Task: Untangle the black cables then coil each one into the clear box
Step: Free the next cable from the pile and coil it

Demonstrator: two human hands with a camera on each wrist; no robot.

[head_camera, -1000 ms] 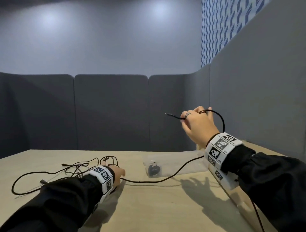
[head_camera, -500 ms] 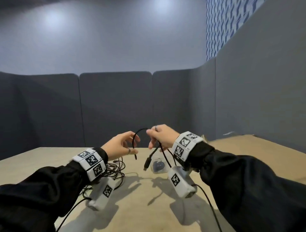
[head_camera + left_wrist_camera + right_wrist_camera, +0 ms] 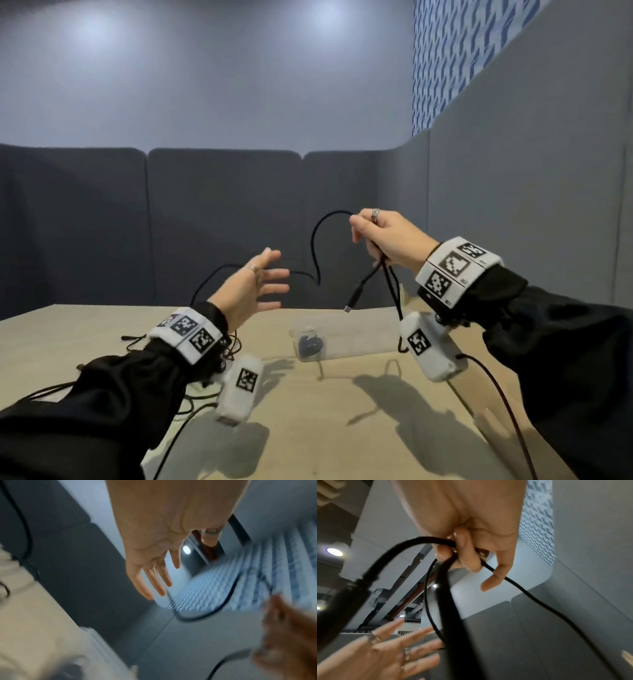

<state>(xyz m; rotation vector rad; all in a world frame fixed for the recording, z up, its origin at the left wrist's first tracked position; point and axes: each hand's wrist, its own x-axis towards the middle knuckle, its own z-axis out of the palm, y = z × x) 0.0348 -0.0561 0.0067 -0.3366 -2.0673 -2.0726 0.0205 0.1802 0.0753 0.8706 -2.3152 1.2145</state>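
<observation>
the grey padded partition panels (image 3: 219, 226) stand along the far edge and the right edge of the pale wooden table (image 3: 325, 428), and above them there is a plain wall with a blue patterned wall strip (image 3: 455, 58) at the upper right.

both arms wear black sleeves (image 3: 565, 359) with white marker bands at the wrists. on the table, near the far edge and about in the middle, lies the clear plastic box (image 3: 342, 341); one dark coiled cable (image 3: 310, 345) already lies inside its left end. near the left edge of the table lies the loose tangle of thin black cables (image 3: 137, 342), partly hidden behind the left sleeve.

the right hand (image 3: 387, 236) is raised above the table, over the box, and its fingers are curled around one black cable (image 3: 313, 240). in the right wrist view several strands of this cable pass through the closed fingers (image 3: 467, 555). from the fist one short end hangs down with a black plug with a metal tip (image 3: 354, 298) in the air above the box. another strand makes an arc to the left and goes down to the left hand (image 3: 253, 291).

the left hand is also in the air, lower than the right one, with fingers straight and spread; it grips nothing. the cable passes behind these fingers, and i cannot tell if it touches them.
</observation>
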